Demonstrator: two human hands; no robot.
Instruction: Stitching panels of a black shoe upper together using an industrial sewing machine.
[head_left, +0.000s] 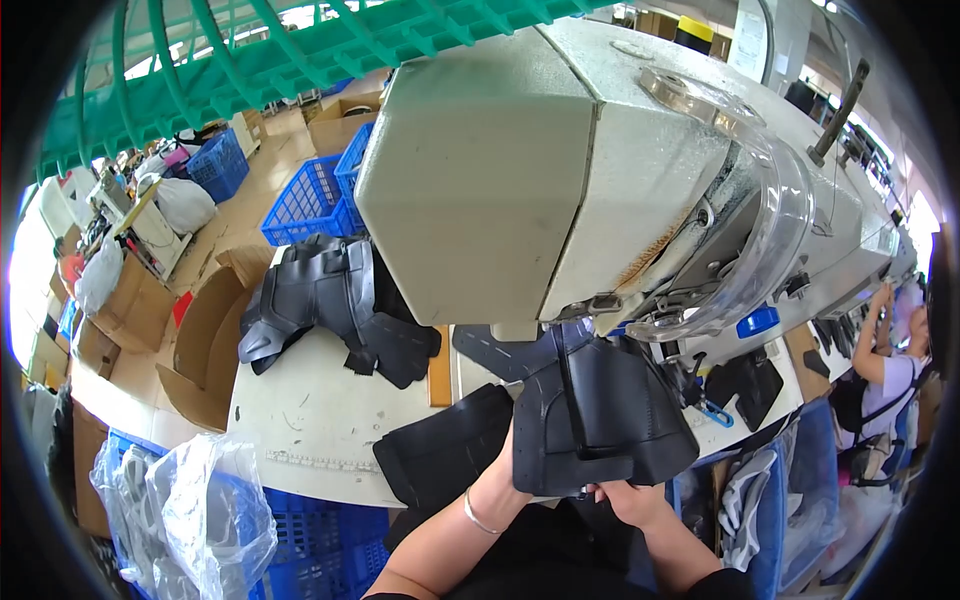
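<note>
A black stitched panel [605, 405] with a raised middle part lies at the table's front edge, its far end under the head of a large sewing machine [480, 180]. My left hand [512, 474], a bracelet at its wrist, reaches under the panel's left side and grips it; the fingers are hidden behind it. Just below the panel's front edge, my right hand [630, 502] is closed, fingertips together at a small shiny bit too tiny to name. Left of the panel lies a flat black piece [445, 445]. The machine's needle area is mostly hidden.
More black stitched pieces [325, 300] are heaped on the white table [300, 430]. Blue-handled snips [714, 413] lie at the right. Plastic-wrapped grey parts [190, 500] fill a blue crate at left. A green rack [250, 85] hangs overhead. Another person [895, 370] works far right.
</note>
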